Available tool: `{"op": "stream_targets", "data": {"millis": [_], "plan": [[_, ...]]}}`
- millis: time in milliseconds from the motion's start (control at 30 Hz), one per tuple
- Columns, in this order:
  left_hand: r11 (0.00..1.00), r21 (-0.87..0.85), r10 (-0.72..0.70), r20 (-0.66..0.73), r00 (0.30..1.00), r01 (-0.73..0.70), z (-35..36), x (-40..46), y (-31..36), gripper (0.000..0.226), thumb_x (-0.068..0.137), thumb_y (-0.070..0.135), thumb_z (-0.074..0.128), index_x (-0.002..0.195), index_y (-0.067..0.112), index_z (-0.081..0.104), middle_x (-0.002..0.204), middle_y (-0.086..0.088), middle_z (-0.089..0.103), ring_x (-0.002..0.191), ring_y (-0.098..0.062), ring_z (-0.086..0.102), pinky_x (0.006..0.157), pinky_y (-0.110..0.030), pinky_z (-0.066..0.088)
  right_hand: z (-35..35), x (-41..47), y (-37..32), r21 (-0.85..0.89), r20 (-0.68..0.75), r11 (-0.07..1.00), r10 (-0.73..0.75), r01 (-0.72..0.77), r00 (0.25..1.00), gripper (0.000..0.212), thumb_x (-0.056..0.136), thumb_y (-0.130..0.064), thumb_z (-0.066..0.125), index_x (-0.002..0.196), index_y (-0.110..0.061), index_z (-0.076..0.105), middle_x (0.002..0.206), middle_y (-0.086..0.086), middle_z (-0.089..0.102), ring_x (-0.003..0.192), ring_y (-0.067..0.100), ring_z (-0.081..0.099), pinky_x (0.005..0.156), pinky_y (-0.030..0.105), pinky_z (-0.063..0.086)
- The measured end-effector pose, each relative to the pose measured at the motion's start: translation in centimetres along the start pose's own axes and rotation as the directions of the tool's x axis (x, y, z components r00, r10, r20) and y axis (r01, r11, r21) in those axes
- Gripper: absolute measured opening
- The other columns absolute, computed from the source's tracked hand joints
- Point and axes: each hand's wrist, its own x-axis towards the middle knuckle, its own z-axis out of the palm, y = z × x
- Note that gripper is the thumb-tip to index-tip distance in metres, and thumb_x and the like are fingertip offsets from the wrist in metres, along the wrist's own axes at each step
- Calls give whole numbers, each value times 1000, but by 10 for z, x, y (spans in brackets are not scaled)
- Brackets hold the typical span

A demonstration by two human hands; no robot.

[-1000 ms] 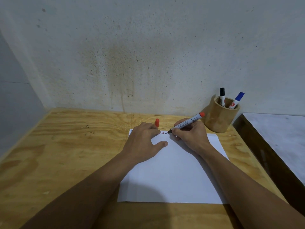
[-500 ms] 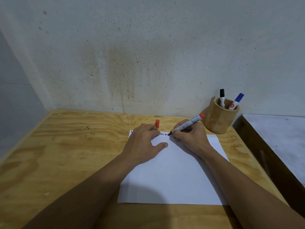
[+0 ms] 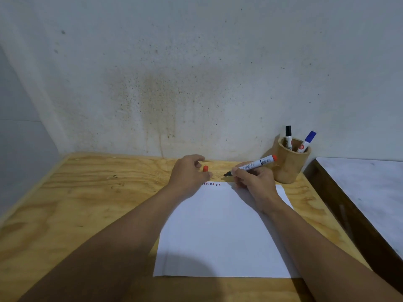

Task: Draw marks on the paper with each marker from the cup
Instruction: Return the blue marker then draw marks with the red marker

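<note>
Three markers show in all: one red marker [image 3: 253,166] pinched in the right hand [image 3: 254,182], tip bare and lifted just above the counter [image 3: 87,192] past the paper's far edge, and two more, black [image 3: 288,136] and blue [image 3: 306,141], standing capped in the one cup [image 3: 287,164] at right of centre. One red cap [image 3: 205,168] stands upright on the counter beyond the paper [image 3: 220,232]. The left hand [image 3: 188,174] curls loosely around that cap, its grip half spread, thumb and fingers near it; whether they touch it cannot be told. One short row of red and dark ticks [image 3: 212,184] runs along the paper's top edge.

The likely slips: the small cap could tip and roll if the fingers knock it before closing, and the bare tip could smear the wood or the left fingers as cap and marker meet. With no hand pressing it, the sheet could slide under a passing wrist.
</note>
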Motion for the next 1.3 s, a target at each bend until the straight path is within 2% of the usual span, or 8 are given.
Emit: {"op": "stream_targets", "data": {"millis": [100,200,300,400,633,933,1033,1300], "plan": [[999,32,4,6,1000,-4,5,7,2,22,65,10,83,85,12,73,74,0,66,73,-24,66,75,-45,59,2,0,-8,127,-27,989,79,-75,997,13,78,6,72,88,2,65,69,13,60,63,20,61,57,37,59],[979,-189,-85,-24,996,79,5,10,10,16,71,-3,75,78,11,72,71,-6,65,68,-26,67,75,-49,59,-2,0,-19,133,-52,990,46,-39,998,22,76,8,73,93,1,61,75,16,63,64,21,65,54,30,59],[843,-485,-204,111,973,232,-3,6,26,12,79,-6,67,87,3,69,84,-17,66,62,-19,66,69,-32,60,-6,0,-31,190,-24,982,21,-16,999,11,79,8,68,82,-1,62,77,19,65,69,27,66,57,32,59],[711,-622,-245,215,945,327,-8,3,36,10,82,-6,65,87,1,69,89,-20,69,68,-20,69,71,-29,60,-6,-1,-42,215,-19,977,-1,5,1000,8,82,7,65,80,-1,64,73,17,69,68,27,68,62,36,61],[658,-669,-216,273,937,346,-5,0,46,7,85,-3,62,91,-4,67,80,-18,69,67,-21,70,66,-27,61,-6,-9,-57,171,-16,982,-77,78,997,8,80,7,69,84,3,64,75,22,70,69,30,70,71,42,62],[679,-645,-177,318,931,350,-9,-9,64,9,86,1,63,93,-5,67,77,-19,70,63,-20,71,59,-25,60,-8,-13,-70,65,4,991,-121,121,993,22,80,-5,76,95,7,66,84,19,74,72,28,75,65,36,61],[674,-657,-162,314,935,338,-9,-9,71,11,87,1,62,93,-7,66,70,-18,71,59,-19,71,55,-24,59,-10,-11,-74,-5,-13,991,-135,135,991,20,78,-13,79,90,0,72,82,15,76,71,26,75,60,34,56],[815,-560,-18,227,974,146,2,-13,84,6,84,4,67,85,0,70,72,-13,68,48,-9,54,48,-18,46,-23,-10,-85,33,-45,999,-27,28,999,14,79,-21,77,85,-8,76,82,9,75,66,12,65,66,31,45]]}}
